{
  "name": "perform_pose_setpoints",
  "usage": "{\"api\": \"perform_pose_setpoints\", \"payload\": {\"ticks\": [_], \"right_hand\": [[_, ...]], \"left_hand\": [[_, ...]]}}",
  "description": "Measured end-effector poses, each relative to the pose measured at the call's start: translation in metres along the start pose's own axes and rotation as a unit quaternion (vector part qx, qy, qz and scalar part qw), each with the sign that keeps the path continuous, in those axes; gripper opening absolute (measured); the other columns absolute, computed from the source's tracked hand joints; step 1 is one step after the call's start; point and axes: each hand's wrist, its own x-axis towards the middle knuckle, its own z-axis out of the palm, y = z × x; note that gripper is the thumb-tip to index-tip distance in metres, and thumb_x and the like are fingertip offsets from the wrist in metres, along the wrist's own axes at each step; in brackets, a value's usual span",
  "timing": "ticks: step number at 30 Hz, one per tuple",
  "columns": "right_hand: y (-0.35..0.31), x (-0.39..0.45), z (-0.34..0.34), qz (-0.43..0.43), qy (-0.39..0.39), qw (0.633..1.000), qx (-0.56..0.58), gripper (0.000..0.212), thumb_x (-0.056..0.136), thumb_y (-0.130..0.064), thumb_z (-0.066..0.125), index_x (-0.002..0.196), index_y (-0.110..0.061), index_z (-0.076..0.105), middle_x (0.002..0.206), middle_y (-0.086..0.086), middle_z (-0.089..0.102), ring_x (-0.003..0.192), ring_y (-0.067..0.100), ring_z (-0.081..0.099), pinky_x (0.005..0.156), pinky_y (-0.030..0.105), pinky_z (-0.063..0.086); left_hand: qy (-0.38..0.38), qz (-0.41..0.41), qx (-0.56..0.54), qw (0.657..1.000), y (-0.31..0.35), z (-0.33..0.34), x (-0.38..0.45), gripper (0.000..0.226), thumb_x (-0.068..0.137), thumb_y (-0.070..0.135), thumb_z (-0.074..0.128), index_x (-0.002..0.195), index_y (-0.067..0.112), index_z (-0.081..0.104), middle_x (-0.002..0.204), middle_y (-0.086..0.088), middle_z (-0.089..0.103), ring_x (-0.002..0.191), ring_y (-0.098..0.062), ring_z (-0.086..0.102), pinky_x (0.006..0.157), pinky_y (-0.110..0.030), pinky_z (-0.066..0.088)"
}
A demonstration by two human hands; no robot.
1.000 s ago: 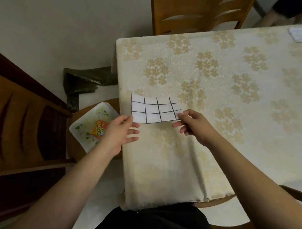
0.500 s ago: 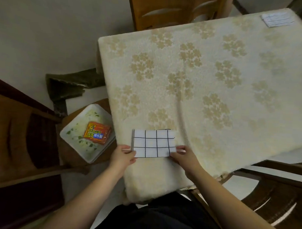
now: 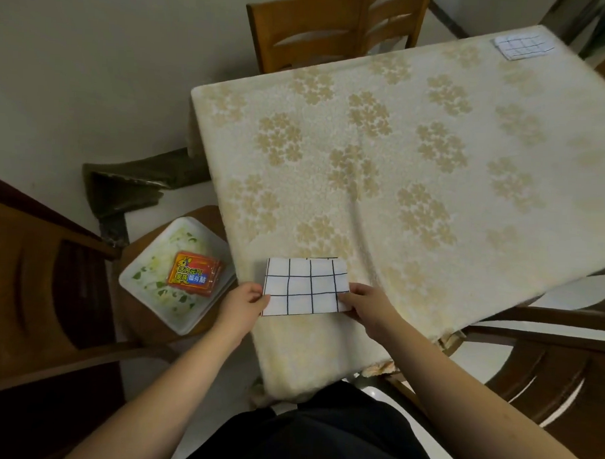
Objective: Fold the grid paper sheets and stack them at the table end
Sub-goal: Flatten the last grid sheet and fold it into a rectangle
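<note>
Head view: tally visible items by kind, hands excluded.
Grid paper: 2, folded sheet near, stack at far end
Chairs: 3
Tray: 1
Orange packet: 1
Table: 1
Total: 8

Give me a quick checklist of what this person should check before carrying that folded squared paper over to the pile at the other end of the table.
1. Both ends held: ok. The left hand pinches the left edge of the grid paper sheet, the right hand the right edge.
2. Fold done: ok, it looks doubled, a second edge peeking out along the top.
3. Edges lined up: cannot tell; that top edge looks slightly offset.
4. Stack in place: ok. The folded stack lies at the far right corner of the table.
5. Path across the tablecloth: ok, nothing stands between.
6. White tray on the chair, off the table: ok.
</note>
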Motion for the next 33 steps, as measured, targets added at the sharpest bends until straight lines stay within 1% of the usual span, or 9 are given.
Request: {"api": "perform_pose_setpoints", "payload": {"ticks": [6, 11, 14, 17, 19, 22, 25, 28, 33], "right_hand": [[0.003, -0.042, 0.007, -0.061, -0.046, 0.997, 0.020, 0.017, 0.087, 0.002, 0.063, 0.104, -0.001, 0.066, 0.095, 0.009, 0.074, 0.084, 0.017, 0.070, 0.075, 0.024, 0.057], [0.014, -0.064, 0.019, -0.132, -0.014, 0.988, -0.084, 0.016, 0.085, -0.011, 0.070, 0.101, -0.007, 0.067, 0.098, 0.015, 0.073, 0.086, 0.028, 0.069, 0.075, 0.030, 0.056], [0.023, -0.073, 0.022, -0.154, 0.022, 0.976, -0.154, 0.015, 0.084, -0.020, 0.072, 0.095, -0.011, 0.069, 0.089, 0.018, 0.070, 0.068, 0.016, 0.061, 0.057, 0.022, 0.048], [0.033, -0.088, 0.023, -0.160, 0.060, 0.972, -0.163, 0.019, 0.083, -0.024, 0.073, 0.090, -0.008, 0.068, 0.077, 0.014, 0.066, 0.061, 0.009, 0.055, 0.051, 0.016, 0.041], [0.042, -0.099, 0.022, -0.152, 0.085, 0.973, -0.149, 0.030, 0.080, -0.028, 0.075, 0.076, -0.003, 0.058, 0.061, 0.003, 0.055, 0.056, 0.008, 0.050, 0.050, 0.017, 0.036], [0.054, -0.116, 0.018, -0.142, 0.089, 0.982, -0.087, 0.021, 0.081, -0.019, 0.076, 0.075, -0.008, 0.059, 0.066, 0.004, 0.064, 0.063, 0.011, 0.058, 0.058, 0.018, 0.043], [0.065, -0.132, 0.012, -0.135, 0.083, 0.987, 0.021, 0.016, 0.083, -0.012, 0.074, 0.096, -0.006, 0.067, 0.094, 0.016, 0.074, 0.084, 0.023, 0.069, 0.081, 0.038, 0.055], [0.078, -0.148, 0.000, -0.124, 0.112, 0.984, 0.062, 0.019, 0.086, -0.017, 0.072, 0.102, -0.010, 0.067, 0.097, 0.009, 0.075, 0.092, 0.026, 0.071, 0.088, 0.047, 0.056], [0.113, -0.187, -0.025, -0.107, 0.175, 0.971, 0.121, 0.018, 0.086, -0.017, 0.070, 0.104, -0.013, 0.068, 0.100, 0.004, 0.074, 0.093, 0.019, 0.071, 0.088, 0.042, 0.057]], "left_hand": [[-0.117, 0.037, -0.082, 0.989, -0.004, -0.026, -0.020, 0.038, 0.090, 0.001, 0.062, 0.123, 0.017, 0.055, 0.111, 0.000, 0.069, 0.103, -0.014, 0.065, 0.087, -0.040, 0.056], [-0.102, 0.036, -0.104, 0.989, 0.003, -0.035, -0.031, 0.013, 0.098, 0.013, 0.053, 0.105, 0.012, 0.064, 0.106, -0.004, 0.071, 0.096, -0.019, 0.068, 0.081, -0.039, 0.055], [-0.085, 0.039, -0.100, 0.991, 0.007, -0.039, -0.034, 0.012, 0.097, 0.012, 0.056, 0.104, 0.006, 0.063, 0.106, -0.011, 0.070, 0.095, -0.026, 0.066, 0.083, -0.046, 0.053], [-0.099, 0.059, -0.089, 0.989, 0.011, -0.041, -0.042, 0.006, 0.096, 0.010, 0.057, 0.097, 0.010, 0.062, 0.098, -0.006, 0.069, 0.083, -0.018, 0.065, 0.069, -0.031, 0.055], [-0.109, 0.058, -0.080, 0.989, 0.009, -0.041, -0.044, 0.004, 0.095, 0.011, 0.059, 0.097, 0.011, 0.062, 0.099, -0.005, 0.069, 0.086, -0.018, 0.065, 0.072, -0.031, 0.056], [-0.131, 0.062, -0.063, 0.987, 0.009, -0.035, -0.050, 0.005, 0.093, 0.012, 0.062, 0.096, 0.016, 0.062, 0.104, -0.005, 0.068, 0.095, -0.025, 0.065, 0.087, -0.047, 0.053], [-0.169, 0.074, -0.042, 0.982, 0.009, -0.026, -0.059, 0.007, 0.093, 0.009, 0.061, 0.093, 0.016, 0.063, 0.101, -0.006, 0.069, 0.092, -0.028, 0.066, 0.085, -0.047, 0.053], [-0.194, 0.071, -0.004, 0.978, 0.006, -0.012, -0.064, 0.015, 0.090, 0.016, 0.066, 0.105, 0.013, 0.064, 0.111, -0.012, 0.068, 0.100, -0.030, 0.066, 0.091, -0.053, 0.051], [-0.243, 0.077, 0.038, 0.966, 0.005, 0.024, -0.087, 0.019, 0.090, 0.017, 0.066, 0.108, 0.011, 0.062, 0.109, -0.012, 0.067, 0.096, -0.028, 0.067, 0.079, -0.041, 0.057]]}}
